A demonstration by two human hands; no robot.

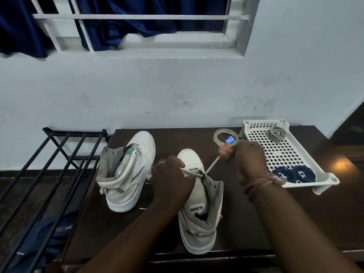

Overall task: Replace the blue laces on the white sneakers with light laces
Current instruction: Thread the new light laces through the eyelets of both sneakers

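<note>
Head view, looking down on a dark bench (246, 213) against a pale wall.

Centre frame: right sneaker (199, 205), white, toe pointing away, tongue label toward the camera. Light lace (211, 165) crossed through the lower eyelets, one end running taut up and right. Right hand (249, 160) right of centre, fingers curled and clamped on that lace end, slightly blurred; thread band tied round the wrist. Left hand (171, 178) over the sneaker's near-left side, fingers curled at the lace crossing, seemingly pinching the lace there, though the contact is partly hidden.

Left of centre: left sneaker (128, 172), white, no lace in the eyelets, standing apart from the first.

Upper right of the bench: white perforated tray (283, 152). Blue laces (295, 174) coiled in two bundles at its near end, just behind the right wrist. A second coil of light lace (276, 133) at its far end. Tape roll (225, 135) just left of the tray, a small blue cap inside the ring.

Left edge: black rack (49, 174), dark blue fabric beneath the bars.

Top: barred window (137, 16) with a dark blue curtain (17, 26).
</note>
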